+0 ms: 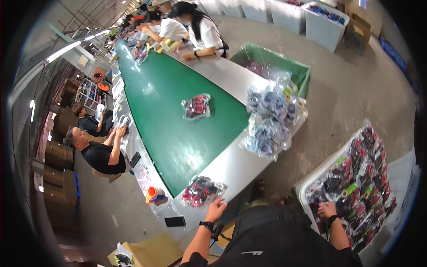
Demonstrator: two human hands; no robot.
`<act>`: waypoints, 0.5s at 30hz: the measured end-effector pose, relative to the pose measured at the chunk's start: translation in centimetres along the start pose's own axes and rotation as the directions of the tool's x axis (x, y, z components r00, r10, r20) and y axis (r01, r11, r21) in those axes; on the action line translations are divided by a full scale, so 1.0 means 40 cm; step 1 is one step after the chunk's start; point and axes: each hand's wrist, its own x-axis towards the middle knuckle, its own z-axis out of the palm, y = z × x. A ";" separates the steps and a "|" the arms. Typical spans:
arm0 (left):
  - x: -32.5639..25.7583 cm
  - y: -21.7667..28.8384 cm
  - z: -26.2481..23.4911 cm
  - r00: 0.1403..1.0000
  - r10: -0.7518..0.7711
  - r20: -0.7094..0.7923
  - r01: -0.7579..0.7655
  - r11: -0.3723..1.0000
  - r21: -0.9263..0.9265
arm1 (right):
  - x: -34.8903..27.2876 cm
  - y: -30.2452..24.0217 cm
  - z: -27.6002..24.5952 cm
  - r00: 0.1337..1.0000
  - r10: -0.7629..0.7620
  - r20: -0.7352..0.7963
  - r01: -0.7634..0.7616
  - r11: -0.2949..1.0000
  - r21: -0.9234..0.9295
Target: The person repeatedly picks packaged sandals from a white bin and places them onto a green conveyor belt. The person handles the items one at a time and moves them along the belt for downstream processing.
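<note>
My left hand [215,211] is at the near edge of the metal table end, its fingers partly stretched and apart. Just beyond it lies a clear bag of black and red sandals [201,191]; whether the fingertips touch the plastic I cannot tell. On my right, a white bin [304,192] is piled with bagged black and red shoes [362,187]. My right hand [327,209] is over the bin's near left part, fingers curled down among the bags. What lies under those fingers is hidden.
Another bagged pair [196,107] lies on the green conveyor belt [155,89]. Bags of bluish shoes [271,118] heap on the right table corner, beside a green bin [302,73]. A phone [175,221] and an orange-topped container [155,195] stand near left. Several people work along both sides.
</note>
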 end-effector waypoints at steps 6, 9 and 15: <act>0.141 0.113 -0.077 1.000 0.030 -0.001 -0.028 0.924 -0.380 | 0.043 -0.086 0.139 0.996 -0.082 -0.032 0.079 0.993 -0.086; 0.248 0.184 -0.134 0.999 0.037 -0.039 -0.051 0.893 -0.448 | 0.058 -0.087 0.191 0.996 -0.085 -0.014 0.083 0.990 -0.118; 0.536 0.321 -0.254 0.994 -0.016 -0.107 -0.046 0.833 -0.551 | 0.048 -0.012 0.240 0.984 -0.096 -0.147 0.094 0.995 -0.019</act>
